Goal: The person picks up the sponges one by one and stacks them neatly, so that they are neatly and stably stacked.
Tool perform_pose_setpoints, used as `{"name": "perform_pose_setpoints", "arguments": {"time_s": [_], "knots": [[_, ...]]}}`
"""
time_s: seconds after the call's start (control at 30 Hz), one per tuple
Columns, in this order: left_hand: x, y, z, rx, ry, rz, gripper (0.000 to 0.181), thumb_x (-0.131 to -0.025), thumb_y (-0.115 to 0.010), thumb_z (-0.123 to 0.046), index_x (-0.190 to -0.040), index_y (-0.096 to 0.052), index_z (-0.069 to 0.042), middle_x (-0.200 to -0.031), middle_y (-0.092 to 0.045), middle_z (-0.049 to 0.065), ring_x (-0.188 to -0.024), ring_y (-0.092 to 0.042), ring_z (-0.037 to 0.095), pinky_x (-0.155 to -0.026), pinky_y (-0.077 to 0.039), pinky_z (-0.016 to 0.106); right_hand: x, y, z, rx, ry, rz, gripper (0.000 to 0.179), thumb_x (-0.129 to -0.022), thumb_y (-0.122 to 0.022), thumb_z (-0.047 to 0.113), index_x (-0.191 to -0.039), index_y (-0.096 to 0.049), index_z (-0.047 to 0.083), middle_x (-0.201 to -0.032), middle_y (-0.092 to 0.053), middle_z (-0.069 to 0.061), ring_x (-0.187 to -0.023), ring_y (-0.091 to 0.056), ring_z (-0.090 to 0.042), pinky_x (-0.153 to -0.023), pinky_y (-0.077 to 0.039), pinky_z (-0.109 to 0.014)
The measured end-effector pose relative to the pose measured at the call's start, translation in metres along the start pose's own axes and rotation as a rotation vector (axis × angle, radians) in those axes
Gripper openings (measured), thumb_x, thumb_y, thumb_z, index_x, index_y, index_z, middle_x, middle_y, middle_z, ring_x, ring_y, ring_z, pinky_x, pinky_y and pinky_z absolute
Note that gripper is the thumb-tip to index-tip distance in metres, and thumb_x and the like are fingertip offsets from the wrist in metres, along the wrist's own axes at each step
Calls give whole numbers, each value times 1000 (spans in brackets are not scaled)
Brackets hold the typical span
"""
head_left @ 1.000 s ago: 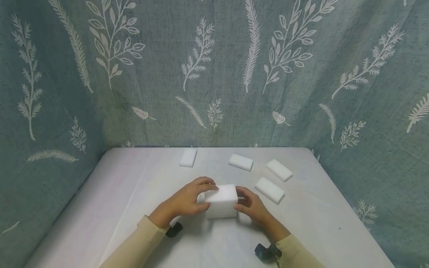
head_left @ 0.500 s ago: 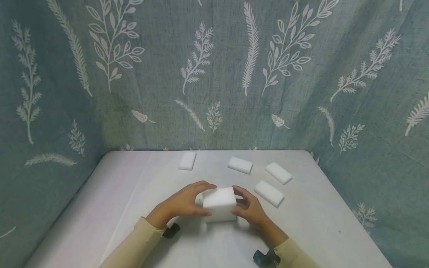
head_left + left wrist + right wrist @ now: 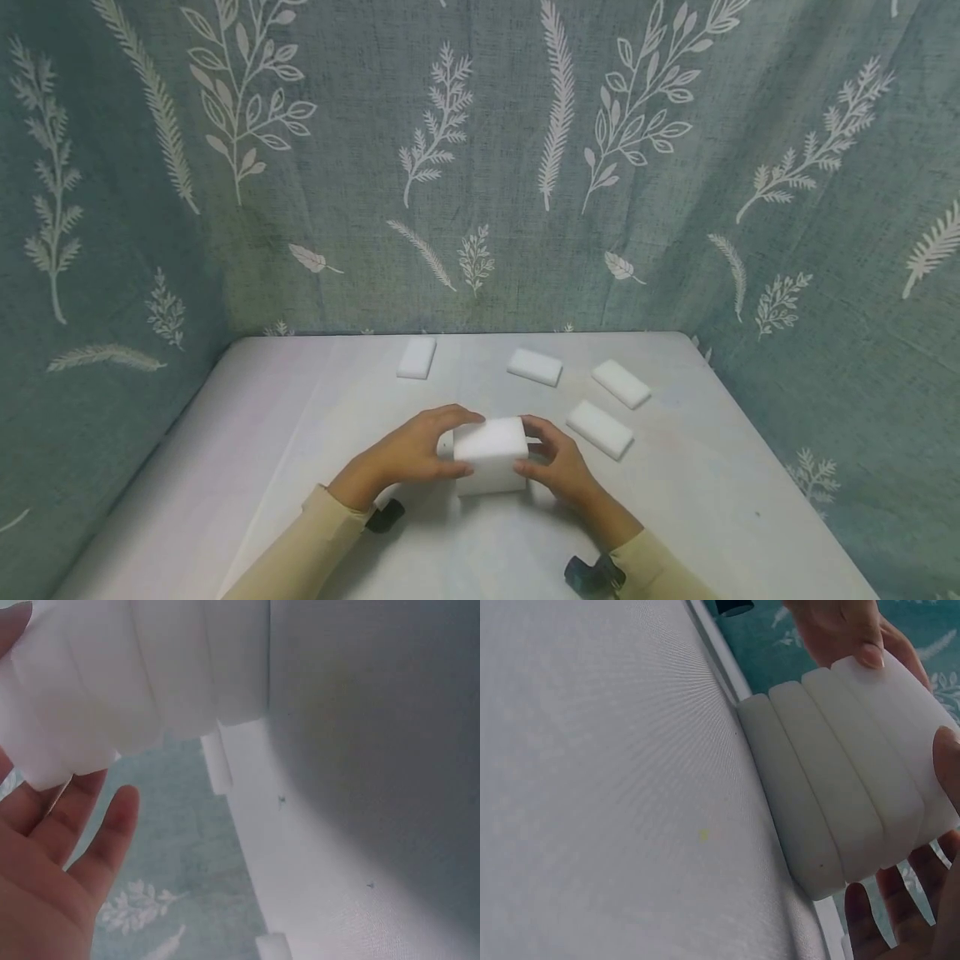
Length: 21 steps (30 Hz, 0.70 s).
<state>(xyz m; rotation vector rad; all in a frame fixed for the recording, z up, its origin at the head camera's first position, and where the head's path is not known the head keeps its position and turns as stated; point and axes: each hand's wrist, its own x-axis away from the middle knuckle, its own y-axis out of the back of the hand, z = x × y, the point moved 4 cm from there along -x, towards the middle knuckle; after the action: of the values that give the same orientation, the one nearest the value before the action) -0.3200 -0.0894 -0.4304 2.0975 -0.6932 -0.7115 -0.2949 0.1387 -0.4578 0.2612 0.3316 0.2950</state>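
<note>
A stack of several white sponges (image 3: pixel 491 475), which look like melamine foam, stands on the white table in the head view. In the right wrist view, its layers (image 3: pixel 855 772) lie flat against one another. My left hand (image 3: pixel 412 450) grips the upper left of the stack, thumb on the near face and fingers at the back. On the other side, my right hand (image 3: pixel 558 462) holds the upper right edge with its thumb in front and fingers behind. Both thumbs rest on the top sponge (image 3: pixel 904 705) in the right wrist view. Some fingertips are hidden behind the stack.
Beyond the stack lie separate white sponges: one at the back left (image 3: pixel 417 358), one at the back centre (image 3: pixel 535 367), and a right-hand pair, the nearer one (image 3: pixel 600 429) close to my right hand. A leaf-patterned green curtain (image 3: pixel 465 167) hangs behind the table (image 3: pixel 712 500).
My left index finger has slid from the top of the stack to its back edge. My right fingers have moved in closer around the back right corner. The loose sponges have stayed put.
</note>
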Motion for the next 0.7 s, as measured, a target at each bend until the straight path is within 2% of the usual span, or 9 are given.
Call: {"name": "perform_pose_setpoints", "arguments": {"time_s": [0.2, 0.5, 0.63, 0.7], "knots": [[1, 0, 1, -2, -9, -13, 60, -82, -77, -40, -135, -54, -22, -132, -55, -8, -120, -51, 12, -97, -45, 43, -1, 0, -1, -1, -10, -2, 66, -79, -79, 4, -136, -47, -7, -132, -54, -25, -120, -52, -40, -98, -43, -51], [1, 0, -1, -25, 25, 0, 62, -80, -77, -42, -134, -56, -21, -133, -56, -6, -122, -51, 15, -99, -44, 43, 0, 1, -3, -9, 6, 11, 64, -79, -78, 2, -135, -47, -8, -131, -54, -25, -120, -52, -41, -98, -43, -51], [2, 2, 3, -6, 45, -7, 67, -78, -77, -49, -135, -55, -22, -133, -56, -7, -122, -51, 14, -99, -43, 45, 0, 0, -2, -13, -2, 9, 64, -79, -78, 2, -135, -48, -8, -131, -54, -26, -118, -52, -42, -98, -43, -52], [4, 5, 7, 21, 34, -21, 65, -81, -75, -49, -136, -55, -20, -130, -58, -7, -118, -53, 14, -97, -45, 45, 0, 0, -1, -16, -7, 10, 64, -79, -78, 2, -135, -48, -7, -131, -53, -26, -118, -52, -42, -99, -42, -53]]}}
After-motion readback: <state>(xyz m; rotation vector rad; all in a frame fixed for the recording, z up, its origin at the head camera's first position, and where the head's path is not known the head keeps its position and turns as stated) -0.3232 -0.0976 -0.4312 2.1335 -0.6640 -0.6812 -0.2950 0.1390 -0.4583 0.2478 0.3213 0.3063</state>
